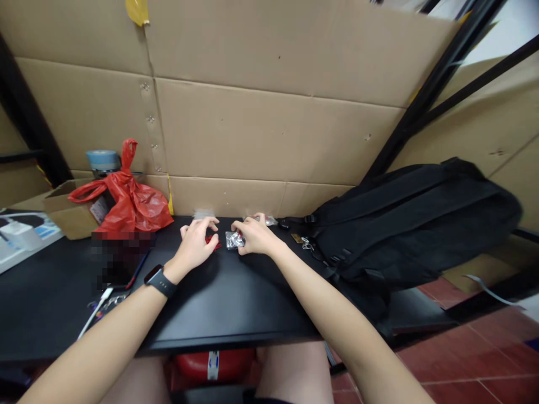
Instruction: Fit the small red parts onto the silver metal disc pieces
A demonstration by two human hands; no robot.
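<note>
My left hand (196, 245) is over the black table with its fingers apart and curved, beside a small bunch of red material (214, 242). Right of that bunch lies a small clear plastic packet (233, 240) with something dark in it. The fingers of my right hand (255, 235) curl at the packet's right edge and touch it. Another clear packet (269, 221) shows partly behind my right hand, near the cardboard wall. A further piece of clear plastic (204, 214) lies behind my left hand.
A red plastic bag (137, 205) and an open cardboard box (69, 216) stand at the left, with a phone (126, 269), a white cable (95, 314) and a power strip (29, 238) nearer. A black backpack (412, 224) fills the right side. Cardboard (252, 134) closes the back.
</note>
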